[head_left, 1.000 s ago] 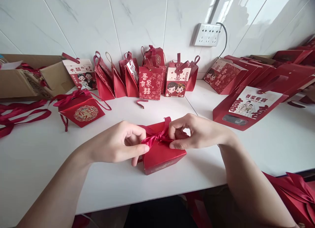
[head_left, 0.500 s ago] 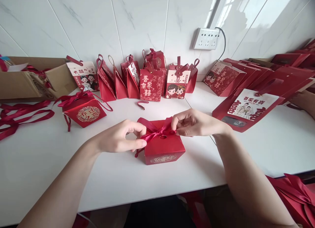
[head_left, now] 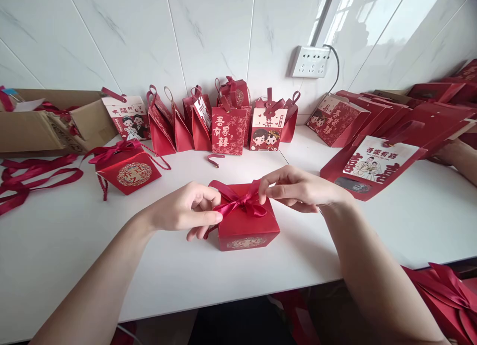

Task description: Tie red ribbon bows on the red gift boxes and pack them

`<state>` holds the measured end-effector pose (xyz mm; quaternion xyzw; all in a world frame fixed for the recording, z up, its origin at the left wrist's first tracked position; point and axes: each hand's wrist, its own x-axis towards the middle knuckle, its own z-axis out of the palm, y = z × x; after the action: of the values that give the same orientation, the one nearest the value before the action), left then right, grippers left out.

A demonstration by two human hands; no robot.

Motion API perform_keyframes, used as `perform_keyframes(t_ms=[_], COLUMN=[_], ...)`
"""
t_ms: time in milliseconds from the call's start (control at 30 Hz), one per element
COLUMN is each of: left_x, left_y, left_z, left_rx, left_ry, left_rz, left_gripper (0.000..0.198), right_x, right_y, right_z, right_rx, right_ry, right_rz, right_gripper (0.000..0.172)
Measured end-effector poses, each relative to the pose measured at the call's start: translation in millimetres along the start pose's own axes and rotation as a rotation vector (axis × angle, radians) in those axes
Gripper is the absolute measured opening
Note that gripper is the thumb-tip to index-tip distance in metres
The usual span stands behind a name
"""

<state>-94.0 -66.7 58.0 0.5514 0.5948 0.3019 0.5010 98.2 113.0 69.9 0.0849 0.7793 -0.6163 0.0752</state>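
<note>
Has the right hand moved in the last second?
Yes, slightly: the right hand now sits higher in the picture, farther from the table's front edge.

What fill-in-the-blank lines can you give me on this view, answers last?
1. The bow sits on top of a red ____.
2. Across the bow from the left hand is the person's ____ hand.
3. The socket is mounted on the tiled ____.
4. The carton meets the picture's ____ edge.

Missing words: box; right; wall; left.
</note>
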Motion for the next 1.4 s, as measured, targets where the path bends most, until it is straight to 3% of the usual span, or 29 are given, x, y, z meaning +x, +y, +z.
perform_keyframes(t_ms=[100,200,500,833,1100,1233,1400], left_x=[-1,-1,-4,-2,-1,3,8], left_y=[0,0,5,2,-1,-3,-7], left_z=[0.1,0.4,2.4,2.2,2.0,1.9,1.6], left_rx=[-0.008,-0.002,0.001,0.011,-0.009,-0.047,-0.167], left_ry=[-0.014,-0.021,0.000,-0.009,-0.065,-0.096,-0.117], left_rz=[-0.005,-0.014,-0.042,-0.023,0.017,0.080,0.125], left_gripper=[0.031,0.031,0.031,0.029,0.027,0.025,0.024], right_x=[-2,-1,-1,-2,-20,-21,-14], right_y=[-2,-3,-6,-7,-15,-9,4], right_z=[0,2,10,18,48,64,58], right_rx=[-0.045,-0.074,0.024,0.114,-0.166,-0.151,0.040], right_ry=[-0.079,-0.075,0.037,-0.055,0.283,0.368,0.389], right_rz=[0.040,0.102,0.020,0.159,0.197,0.205,0.127], right_gripper=[0.030,0.035,0.020,0.022,0.030,0.030,0.028])
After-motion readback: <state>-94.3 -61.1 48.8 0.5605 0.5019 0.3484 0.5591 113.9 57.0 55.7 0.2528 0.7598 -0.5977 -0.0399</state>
